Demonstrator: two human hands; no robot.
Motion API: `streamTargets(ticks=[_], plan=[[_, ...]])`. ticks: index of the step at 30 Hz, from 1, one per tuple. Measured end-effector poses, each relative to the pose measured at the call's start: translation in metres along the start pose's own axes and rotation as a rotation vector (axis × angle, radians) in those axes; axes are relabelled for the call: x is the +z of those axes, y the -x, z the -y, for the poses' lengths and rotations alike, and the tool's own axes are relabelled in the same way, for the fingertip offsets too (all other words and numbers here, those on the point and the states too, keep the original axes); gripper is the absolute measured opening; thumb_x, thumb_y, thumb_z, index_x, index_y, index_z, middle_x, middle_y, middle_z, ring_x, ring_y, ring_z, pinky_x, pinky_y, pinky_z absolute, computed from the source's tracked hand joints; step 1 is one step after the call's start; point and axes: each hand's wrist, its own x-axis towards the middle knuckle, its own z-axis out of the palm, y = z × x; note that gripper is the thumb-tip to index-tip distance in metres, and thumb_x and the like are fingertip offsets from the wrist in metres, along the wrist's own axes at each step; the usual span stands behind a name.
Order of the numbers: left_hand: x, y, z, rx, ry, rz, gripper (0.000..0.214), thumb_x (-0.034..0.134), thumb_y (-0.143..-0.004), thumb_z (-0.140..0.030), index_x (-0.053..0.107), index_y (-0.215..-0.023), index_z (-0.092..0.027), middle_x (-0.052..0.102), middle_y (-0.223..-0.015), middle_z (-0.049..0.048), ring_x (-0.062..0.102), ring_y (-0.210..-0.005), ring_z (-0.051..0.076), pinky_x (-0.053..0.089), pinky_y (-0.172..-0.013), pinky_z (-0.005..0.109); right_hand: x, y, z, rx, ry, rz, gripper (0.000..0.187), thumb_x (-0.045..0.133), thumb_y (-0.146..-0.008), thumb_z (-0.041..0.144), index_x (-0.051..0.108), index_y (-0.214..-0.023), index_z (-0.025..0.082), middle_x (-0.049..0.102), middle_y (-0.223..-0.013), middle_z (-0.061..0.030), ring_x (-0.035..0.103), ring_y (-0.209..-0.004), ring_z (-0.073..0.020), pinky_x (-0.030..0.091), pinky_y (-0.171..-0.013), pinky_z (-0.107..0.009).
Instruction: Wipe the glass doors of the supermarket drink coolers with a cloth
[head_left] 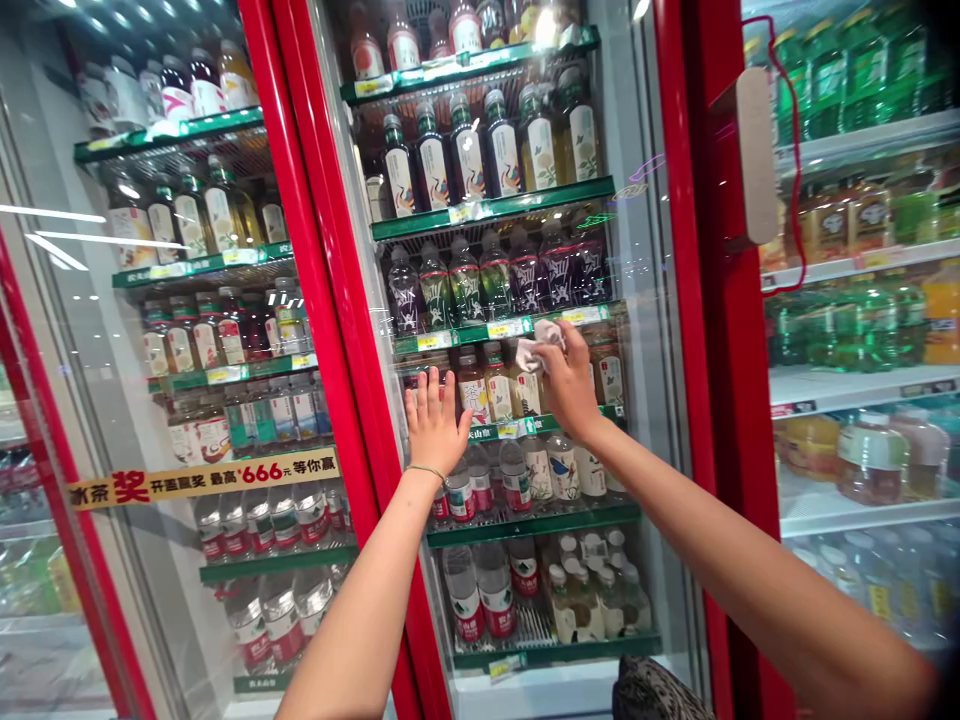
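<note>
Banner (206, 480), L of frame: "奖", "最高¥666元", "等你赢" legible; small bottle labels mostly n/r. L hand (437, 425), ctr: fingers spread, palm flat to glass door (636, 260). R hand (571, 385), R of ctr: fingers curled, pinching crumpled pale cloth (534, 347) against same glass. Forearms (382, 590) hide some bottles (499, 590); dark patterned item (652, 690), bottom edge, cut off, unID'd.
</note>
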Motion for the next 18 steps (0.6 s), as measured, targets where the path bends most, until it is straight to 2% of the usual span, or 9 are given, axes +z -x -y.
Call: streamTargets(ticks=[2, 4, 6, 9, 11, 14, 18], plan=[[-0.001, 0.0, -0.001, -0.01, 0.009, 0.008, 0.071, 0.051, -0.103, -0.044, 0.031, -0.163, -0.015, 0.024, -0.171, 0.0198, 0.014, -0.162, 0.035, 0.014, -0.13, 0.063, 0.007, -0.013, 0.006, 0.094, 0.094, -0.064, 0.031, 0.048, -0.1, 0.019, 0.07, -0.121, 0.027, 0.05, -0.151, -0.0135, 0.044, -0.143, -0.0367, 0.047, -0.112, -0.062], [-0.002, -0.001, -0.002, -0.016, 0.021, 0.022, 0.07, 0.051, -0.103, -0.044, 0.032, -0.163, -0.015, 0.024, -0.172, 0.0196, 0.014, -0.162, 0.035, 0.013, -0.13, 0.062, 0.016, -0.019, 0.019, 0.068, 0.132, -0.048, 0.029, 0.048, -0.101, 0.021, 0.071, -0.118, 0.026, 0.057, -0.141, -0.0146, 0.049, -0.134, -0.0361, 0.05, -0.105, -0.059], [-0.004, -0.001, -0.001, -0.018, 0.03, 0.033, 0.07, 0.051, -0.103, -0.044, 0.03, -0.163, -0.016, 0.023, -0.172, 0.0191, 0.013, -0.162, 0.034, 0.013, -0.131, 0.062, 0.022, -0.016, 0.033, -0.107, 0.102, 0.039, 0.028, 0.046, -0.103, 0.021, 0.071, -0.117, 0.024, 0.062, -0.139, -0.0144, 0.052, -0.132, -0.0324, 0.05, -0.104, -0.052], [-0.005, -0.002, 0.0, -0.017, 0.035, 0.043, 0.071, 0.051, -0.103, -0.045, 0.029, -0.164, -0.016, 0.024, -0.172, 0.0184, 0.013, -0.162, 0.033, 0.014, -0.131, 0.061, 0.018, 0.002, 0.039, -0.455, 0.027, 0.201, 0.026, 0.047, -0.104, 0.019, 0.071, -0.114, 0.024, 0.066, -0.141, -0.008, 0.054, -0.135, -0.0236, 0.048, -0.108, -0.04], [-0.005, -0.001, 0.001, -0.012, 0.036, 0.053, 0.072, 0.052, -0.102, -0.045, 0.028, -0.164, -0.016, 0.023, -0.172, 0.0184, 0.013, -0.162, 0.034, 0.014, -0.131, 0.061, 0.009, 0.015, 0.033, -0.563, 0.017, 0.247, 0.026, 0.048, -0.103, 0.018, 0.07, -0.116, 0.023, 0.065, -0.144, -0.0071, 0.054, -0.139, -0.0228, 0.048, -0.109, -0.038], [-0.005, -0.001, 0.001, -0.014, 0.029, 0.063, 0.072, 0.052, -0.103, -0.044, 0.028, -0.164, -0.016, 0.021, -0.172, 0.0186, 0.012, -0.162, 0.034, 0.012, -0.131, 0.062, -0.003, 0.023, 0.017, -0.575, 0.022, 0.257, 0.027, 0.052, -0.101, 0.022, 0.069, -0.121, 0.016, 0.061, -0.149, -0.0139, 0.052, -0.142, -0.03, 0.05, -0.11, -0.045], [-0.005, -0.001, -0.001, -0.018, 0.014, 0.058, 0.073, 0.052, -0.102, -0.043, 0.026, -0.165, -0.016, 0.02, -0.173, 0.0178, 0.012, -0.162, 0.034, 0.013, -0.131, 0.061, -0.002, 0.003, 0.009, -0.534, -0.01, 0.244, 0.033, 0.049, -0.1, 0.014, 0.065, -0.129, 0.017, 0.065, -0.143, -0.0131, 0.057, -0.137, -0.0274, 0.051, -0.114, -0.045]])
